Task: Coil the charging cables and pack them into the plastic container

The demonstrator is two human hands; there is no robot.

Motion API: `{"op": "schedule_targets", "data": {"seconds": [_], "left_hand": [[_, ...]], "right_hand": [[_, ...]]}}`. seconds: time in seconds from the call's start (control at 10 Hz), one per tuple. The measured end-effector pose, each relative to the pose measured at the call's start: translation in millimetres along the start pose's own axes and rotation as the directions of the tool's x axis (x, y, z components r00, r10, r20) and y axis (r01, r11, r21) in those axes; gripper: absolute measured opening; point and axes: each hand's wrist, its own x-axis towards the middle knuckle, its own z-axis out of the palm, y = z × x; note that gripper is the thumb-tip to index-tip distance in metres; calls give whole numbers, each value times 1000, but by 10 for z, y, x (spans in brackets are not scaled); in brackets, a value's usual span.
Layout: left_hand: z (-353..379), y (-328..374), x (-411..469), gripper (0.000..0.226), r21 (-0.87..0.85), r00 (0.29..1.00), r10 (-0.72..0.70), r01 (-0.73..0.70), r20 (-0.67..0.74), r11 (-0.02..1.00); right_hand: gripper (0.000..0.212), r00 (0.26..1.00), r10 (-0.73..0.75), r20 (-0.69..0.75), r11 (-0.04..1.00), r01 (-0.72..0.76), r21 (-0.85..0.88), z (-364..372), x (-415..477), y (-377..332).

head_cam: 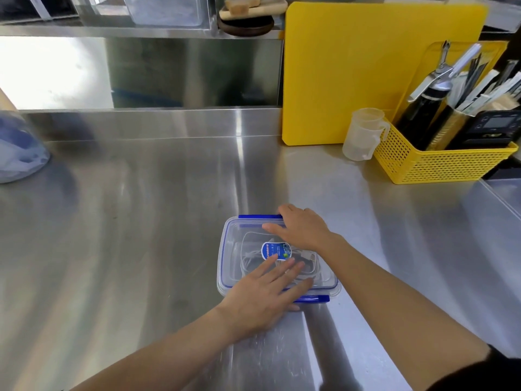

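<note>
A clear plastic container (229, 249) with a lid, blue clips and a blue round label sits on the steel counter in front of me. Coiled white and dark cables (249, 259) show through the lid. My left hand (265, 292) lies flat on the near part of the lid, fingers spread, thumb by the near blue clip (315, 298). My right hand (301, 228) rests palm down on the far right part of the lid, fingers over the far blue clip (258, 216).
A yellow cutting board (352, 69) leans at the back right. Beside it stand a clear measuring cup (362, 134) and a yellow perforated basket (439, 162) with utensils and a bottle. A blue-white bag (19, 148) sits at the far left.
</note>
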Motion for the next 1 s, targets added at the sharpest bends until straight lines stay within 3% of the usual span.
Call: {"op": "schedule_targets", "data": {"seconds": [0.1,0.3,0.4,0.6,0.8,0.9,1.0], "left_hand": [[31,25,-13,37,1,999,-4,5,-47,1000],[53,64,-14,40,-14,994,-16,15,-110,1000],[57,72,-13,56,-8,997,-13,12,-74,1000],[39,94,0,51,-12,996,-9,8,-90,1000],[13,105,18,59,-80,998,-54,53,-14,995],[-96,122,48,38,-138,995,-101,102,16,985],[-244,137,134,36,-173,988,-128,141,84,975]], "right_hand": [[50,999,-51,-14,995,50,-81,56,13,-4],[42,998,-27,-49,999,28,38,43,46,-10],[45,998,-14,-57,998,18,66,49,44,-10],[42,993,-68,-96,996,73,44,61,54,-18],[43,993,-62,-99,997,66,38,53,25,-46],[45,997,-39,-62,998,42,49,-7,18,-66],[47,999,-33,39,999,33,6,-72,32,-42]]}}
